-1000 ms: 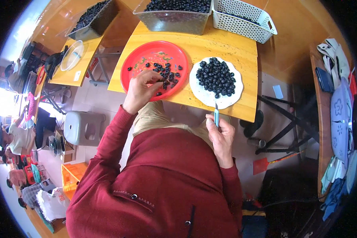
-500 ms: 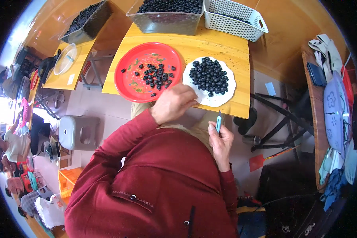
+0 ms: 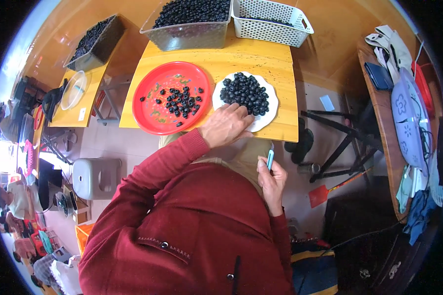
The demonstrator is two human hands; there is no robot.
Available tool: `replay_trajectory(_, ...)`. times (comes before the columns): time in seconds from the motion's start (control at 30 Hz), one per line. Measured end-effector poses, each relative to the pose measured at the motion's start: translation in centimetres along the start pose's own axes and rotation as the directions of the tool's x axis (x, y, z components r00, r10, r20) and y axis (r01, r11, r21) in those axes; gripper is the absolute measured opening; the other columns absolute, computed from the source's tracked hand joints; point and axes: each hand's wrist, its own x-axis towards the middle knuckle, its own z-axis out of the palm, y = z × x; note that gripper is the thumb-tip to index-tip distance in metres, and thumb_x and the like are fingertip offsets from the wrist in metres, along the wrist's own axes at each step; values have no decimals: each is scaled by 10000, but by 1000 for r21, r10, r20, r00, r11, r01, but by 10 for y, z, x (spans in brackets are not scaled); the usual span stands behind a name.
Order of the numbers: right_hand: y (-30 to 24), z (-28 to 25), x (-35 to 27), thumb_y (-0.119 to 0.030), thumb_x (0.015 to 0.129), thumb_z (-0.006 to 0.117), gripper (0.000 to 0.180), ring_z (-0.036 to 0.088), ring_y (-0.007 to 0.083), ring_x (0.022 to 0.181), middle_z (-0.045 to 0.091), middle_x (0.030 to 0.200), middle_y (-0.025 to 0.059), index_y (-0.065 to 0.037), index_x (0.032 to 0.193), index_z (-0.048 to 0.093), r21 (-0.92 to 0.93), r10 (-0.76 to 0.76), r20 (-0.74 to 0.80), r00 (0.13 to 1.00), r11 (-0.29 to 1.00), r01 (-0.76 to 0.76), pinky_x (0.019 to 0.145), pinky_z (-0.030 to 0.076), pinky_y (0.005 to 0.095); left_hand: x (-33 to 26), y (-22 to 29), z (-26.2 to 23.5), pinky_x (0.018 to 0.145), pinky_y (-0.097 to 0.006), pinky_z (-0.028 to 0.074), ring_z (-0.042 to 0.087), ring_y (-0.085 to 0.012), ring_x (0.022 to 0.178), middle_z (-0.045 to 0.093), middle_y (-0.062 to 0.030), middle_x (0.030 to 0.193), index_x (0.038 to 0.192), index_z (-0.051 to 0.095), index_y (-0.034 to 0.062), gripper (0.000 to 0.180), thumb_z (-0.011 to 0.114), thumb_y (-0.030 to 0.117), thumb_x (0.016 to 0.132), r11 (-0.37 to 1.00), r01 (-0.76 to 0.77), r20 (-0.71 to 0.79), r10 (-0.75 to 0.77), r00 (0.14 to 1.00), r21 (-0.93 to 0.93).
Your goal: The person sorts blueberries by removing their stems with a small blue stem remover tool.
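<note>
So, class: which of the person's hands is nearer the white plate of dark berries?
Left. The left hand rests at the white plate's near edge, fingers touching the berries. The right hand is below the table, holding a small blue tool.

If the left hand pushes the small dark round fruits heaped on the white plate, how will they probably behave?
The dark fruits look small, round and glossy, so they would probably roll and slip aside. They lie heaped on a shallow white plate, so some could spill over its rim. The left hand rests at the plate's near edge; each fruit seems light enough for two fingertips.
</note>
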Motion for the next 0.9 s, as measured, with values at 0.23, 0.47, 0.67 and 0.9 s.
replay_trajectory(0.23, 5, -3, 1, -128, 977, 649, 218, 379, -5, 505, 566, 751, -30, 29, 1127, 676, 33, 8, -7, 1000, 999, -8, 443, 267, 189, 1, 2, -6, 758, -421, 510, 587, -293, 895, 569, -106, 916, 964, 639, 50, 374, 730, 375, 802, 997, 28, 50, -24, 998, -75)
replay_trajectory(0.47, 10, -7, 3, -107, 975, 644, 209, 369, -16, 519, 564, 760, -41, 33, 1126, 680, 39, 27, -26, 999, 999, -26, 454, 256, 184, 0, 1, 2, 757, -414, 531, 585, -301, 926, 566, -118, 967, 1048, 651, 33, 431, 747, 368, 795, 994, 60, -16, -61, 998, -96)
replay_trajectory(0.67, 16, -12, 4, -106, 971, 649, 207, 367, -16, 523, 562, 760, -47, 32, 1123, 683, 50, 18, -47, 999, 999, -16, 458, 251, 183, 1, 5, 0, 762, -413, 530, 581, -307, 922, 568, -121, 971, 1101, 643, 8, 448, 765, 299, 781, 992, 95, 38, -92, 995, -86)
replay_trajectory(0.9, 15, -16, 4, -111, 969, 654, 196, 359, -19, 532, 532, 737, -70, 22, 1109, 688, 48, 19, -59, 998, 999, -17, 464, 245, 182, 0, 7, -7, 824, -432, 510, 587, -338, 958, 587, -137, 992, 1141, 642, 32, 389, 750, 158, 788, 975, 140, 122, -120, 985, -170)
